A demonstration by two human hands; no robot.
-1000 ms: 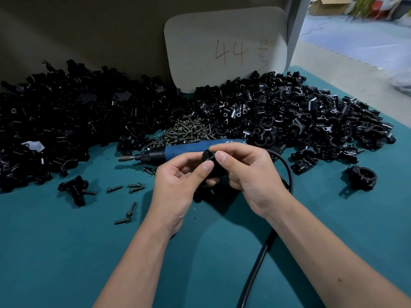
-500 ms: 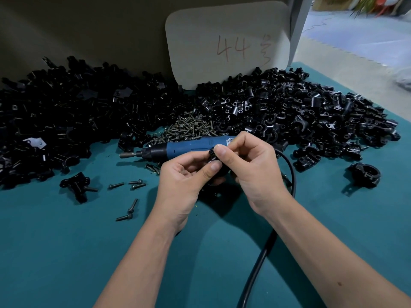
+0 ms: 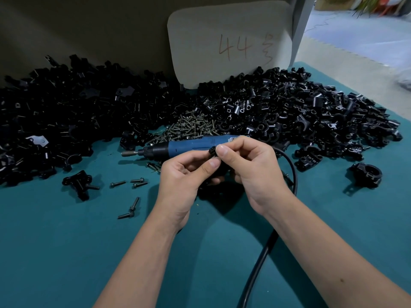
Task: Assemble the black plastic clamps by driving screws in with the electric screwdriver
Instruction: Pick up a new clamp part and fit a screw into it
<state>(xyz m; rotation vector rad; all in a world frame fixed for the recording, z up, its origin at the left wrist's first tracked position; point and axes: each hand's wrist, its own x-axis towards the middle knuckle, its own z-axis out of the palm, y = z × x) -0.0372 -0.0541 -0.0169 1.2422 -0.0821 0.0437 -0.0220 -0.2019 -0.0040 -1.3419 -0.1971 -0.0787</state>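
Two hands: left hand [image 3: 178, 181] and right hand [image 3: 255, 172] meet mid-table, both pinching one black clamp piece [image 3: 212, 151] between thumb and fingertips; most of the piece is hidden by the fingers.
Change vs 0.5 s ago: grip looks the same; hands, screwdriver and piles keep their layout; the view has shifted only slightly.
Change vs 1 s ago: same pinch, same spot.
Screwdriver: blue electric screwdriver [image 3: 189, 146] lies flat on the table just behind the hands, bit pointing left; nobody grips it.
Cable: black cable [image 3: 262, 258] loops right of the right wrist, then runs off the near edge.
Screws: screw pile [image 3: 189, 127] just behind the screwdriver; loose screws [image 3: 133, 207] left of the left hand.
Parts: black clamp heaps [image 3: 300, 112] across the back, left to right.
Strays: one assembled clamp [image 3: 365, 175] alone far right; one clamp with screws [image 3: 77, 183] far left.
Edges: table [image 3: 55, 252] right edge runs diagonally past the heap; card marked "44" [image 3: 229, 43] leans against the back wall.
Open room: green surface near left and near right of the forearms.
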